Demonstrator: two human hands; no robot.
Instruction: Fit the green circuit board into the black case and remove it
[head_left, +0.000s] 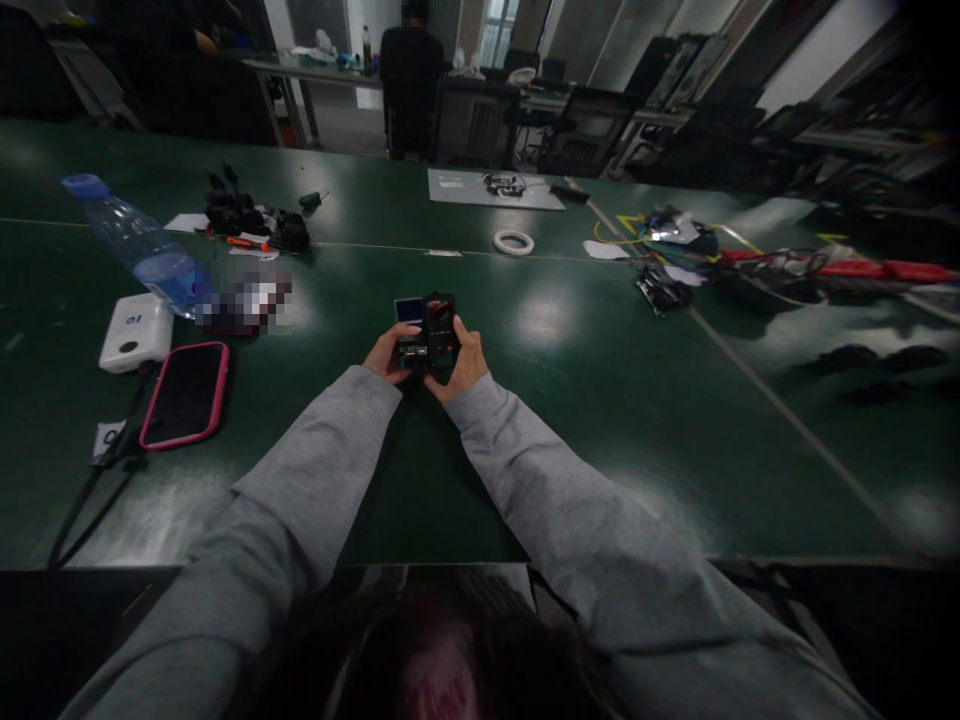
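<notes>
Both hands are together above the middle of the green table. My right hand (466, 362) is closed around a black rectangular device (440, 325) with a glossy, screen-like face, held upright. Just left of it, my left hand (388, 352) grips a small boxy device (412, 352) with silvery, port-like details. A dark blue panel (409, 310) with a pale border shows above that box; whether the two are joined I cannot tell. The black device and the box are side by side, seemingly touching. My fingers hide their lower parts.
To the left are a water bottle (142, 250), a white box (136, 332) with a cable and a pink-cased phone (185, 394). A tape roll (514, 242) and a grey board (457, 187) lie beyond my hands. Wires and parts (679, 235) clutter the right. A person (411, 70) sits farther back.
</notes>
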